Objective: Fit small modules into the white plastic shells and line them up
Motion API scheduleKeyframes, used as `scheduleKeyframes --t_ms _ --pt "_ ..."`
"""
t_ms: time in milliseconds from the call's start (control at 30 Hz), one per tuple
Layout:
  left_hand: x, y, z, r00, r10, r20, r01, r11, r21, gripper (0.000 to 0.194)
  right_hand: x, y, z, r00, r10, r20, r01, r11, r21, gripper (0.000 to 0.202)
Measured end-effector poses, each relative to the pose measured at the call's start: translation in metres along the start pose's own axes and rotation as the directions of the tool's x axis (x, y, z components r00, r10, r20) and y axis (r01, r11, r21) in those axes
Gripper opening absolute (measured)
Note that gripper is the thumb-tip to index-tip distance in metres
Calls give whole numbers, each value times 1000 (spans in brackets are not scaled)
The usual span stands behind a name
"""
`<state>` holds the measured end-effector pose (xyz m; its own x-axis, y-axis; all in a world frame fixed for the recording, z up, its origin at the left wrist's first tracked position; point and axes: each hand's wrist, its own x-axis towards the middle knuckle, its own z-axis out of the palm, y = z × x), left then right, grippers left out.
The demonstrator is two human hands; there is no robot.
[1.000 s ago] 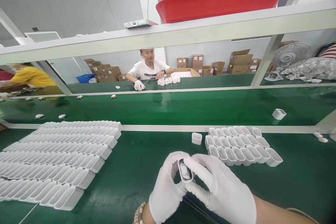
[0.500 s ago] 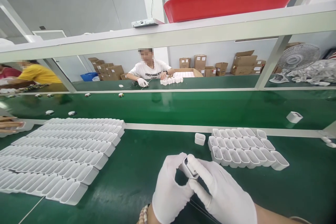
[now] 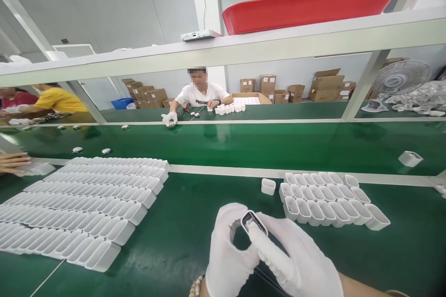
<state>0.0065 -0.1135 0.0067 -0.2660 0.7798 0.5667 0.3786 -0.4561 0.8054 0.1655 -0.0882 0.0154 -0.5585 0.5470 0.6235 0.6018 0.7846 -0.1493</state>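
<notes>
Both of my hands wear white gloves and meet low in the middle of the head view, above the green worktable [image 3: 167,241]. Between them is a small white plastic housing [image 3: 249,216] with a dark insert inside its open end. My left hand [image 3: 228,246] grips the housing's left side, thumb and fingers curled. My right hand [image 3: 296,250] steadies the other side, with one finger pressed into the opening. Thin dark cords run below the hands. Just beyond stands a single white housing [image 3: 268,186], beside rows of open white housings [image 3: 324,206].
Many rows of white housings [image 3: 104,253] cover the left of the table. A green conveyor belt [image 3: 237,148] runs across behind, carrying a white housing [image 3: 410,158] and small parts. A co-worker [image 3: 202,95] sits opposite. Another person's hand [image 3: 14,162] is at far left. A red tray [image 3: 313,4] rests overhead.
The housing in my hands has turned so its opening faces up more, and my right finger now presses into it. The co-worker's gloved hand has reached toward the belt; belt items moved right.
</notes>
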Motion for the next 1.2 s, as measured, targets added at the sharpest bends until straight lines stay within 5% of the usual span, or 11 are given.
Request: scheduleKeyframes --t_ms 200,333,433,667,867,1200 --pt "-8 -9 4 975 -218 32 221 963 -155 49 0 2 2 988 -137 -73 128 985 -111 62" --pt "-10 -7 6 898 -420 127 439 853 -282 57 -2 10 9 977 -213 -26 206 965 -163 62" --pt "-8 -4 7 867 -473 157 497 800 -336 54 0 12 9 979 -205 -6 203 975 -94 52" --pt "-4 0 7 867 -488 101 495 819 -290 51 -2 6 8 996 -45 -72 47 998 33 36" --pt "2 8 6 949 -314 41 316 937 -150 38 -3 13 15 973 -199 -117 195 980 -47 53" --pt "6 13 6 947 -318 -33 316 947 -49 26 11 5 4 978 -137 -160 143 989 30 37"
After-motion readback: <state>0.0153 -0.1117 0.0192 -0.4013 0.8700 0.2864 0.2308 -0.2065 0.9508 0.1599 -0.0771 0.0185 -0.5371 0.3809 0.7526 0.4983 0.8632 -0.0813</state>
